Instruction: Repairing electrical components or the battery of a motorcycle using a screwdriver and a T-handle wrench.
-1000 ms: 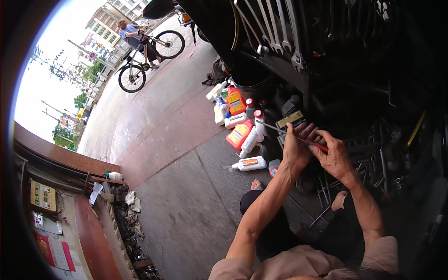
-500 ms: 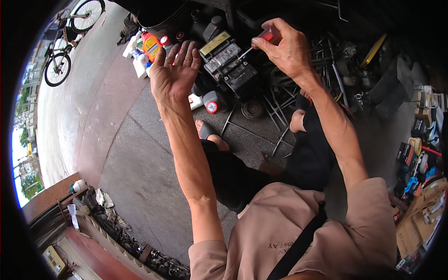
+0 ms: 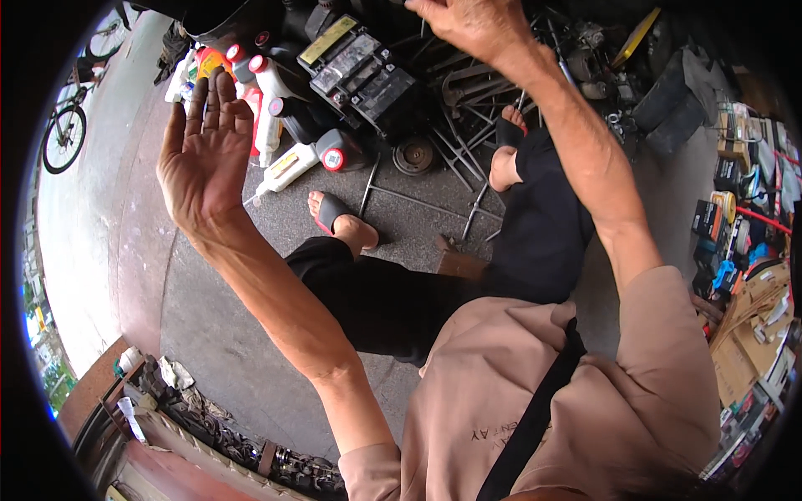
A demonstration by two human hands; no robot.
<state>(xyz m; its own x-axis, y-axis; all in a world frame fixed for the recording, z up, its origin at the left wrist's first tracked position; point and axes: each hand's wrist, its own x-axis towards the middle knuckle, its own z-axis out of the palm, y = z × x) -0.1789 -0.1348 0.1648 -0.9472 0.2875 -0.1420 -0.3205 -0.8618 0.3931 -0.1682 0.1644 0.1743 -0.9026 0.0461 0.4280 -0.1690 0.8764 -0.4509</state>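
Observation:
My left hand (image 3: 207, 154) is raised with its palm up and fingers stretched out, holding nothing. It is beside a cluster of bottles, including a white bottle (image 3: 290, 169) lying on its side and a grey bottle with a red cap (image 3: 344, 152). At the upper edge, my right hand (image 3: 474, 27) is partly cut off. Its fingers are bent around a screwdriver, whose red handle shows only in the earlier frame. Between my hands sit dark batteries (image 3: 376, 96), side by side, one with a yellow top (image 3: 327, 40).
Metal rods and a cross-shaped wrench (image 3: 476, 209) lie on the floor near my feet. A round metal part (image 3: 413, 156) is below the batteries. Boxes and packages (image 3: 735, 225) crowd the right side. A bicycle (image 3: 65, 138) stands far left, and a bench with small parts (image 3: 242, 438) is lower left.
My left hand has swung left and stays open. My right hand has moved up and left to the picture's edge, taking the screwdriver's handle out of sight. The whole view has shifted.

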